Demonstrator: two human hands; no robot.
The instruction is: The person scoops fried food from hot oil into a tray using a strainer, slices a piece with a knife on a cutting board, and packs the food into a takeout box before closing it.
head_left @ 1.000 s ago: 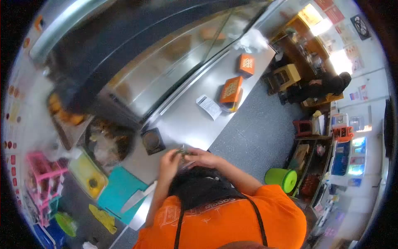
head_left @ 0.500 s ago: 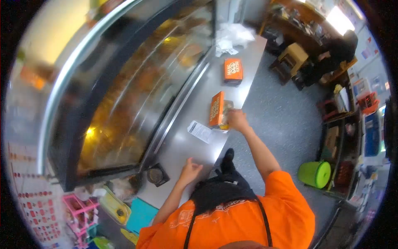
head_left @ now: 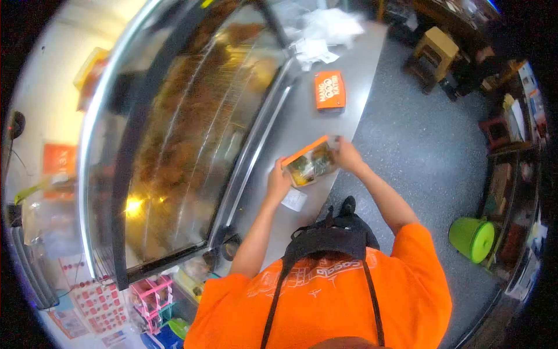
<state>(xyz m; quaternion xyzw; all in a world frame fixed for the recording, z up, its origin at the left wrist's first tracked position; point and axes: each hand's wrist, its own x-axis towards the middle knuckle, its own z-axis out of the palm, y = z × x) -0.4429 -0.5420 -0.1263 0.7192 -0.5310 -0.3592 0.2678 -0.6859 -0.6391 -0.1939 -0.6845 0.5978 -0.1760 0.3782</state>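
Both hands hold an orange food box (head_left: 312, 165) above the steel counter, tilted so its inside faces me. Within it I see a clear plastic bag and something yellow and green, too blurred to name. My left hand (head_left: 278, 182) grips the box's left end, fingers closed on its edge. At the opposite end my right hand (head_left: 347, 155) is closed on the upper right corner. A white printed paper slip (head_left: 294, 199) lies on the counter below the box, partly covered. Farther along stands a second orange box (head_left: 329, 91) with white lettering, closed and untouched.
A glass display case (head_left: 192, 134) with lit food inside runs along the left of the steel counter (head_left: 356, 75). Crumpled white plastic or paper (head_left: 325, 32) lies at the far end. On the floor at right are a lidded green bin (head_left: 472, 239) and a stool (head_left: 435, 47).
My left hand has moved up from the near counter and taken the box's left end. The box has turned from upright to tilted, its open side toward me. The view has shifted.
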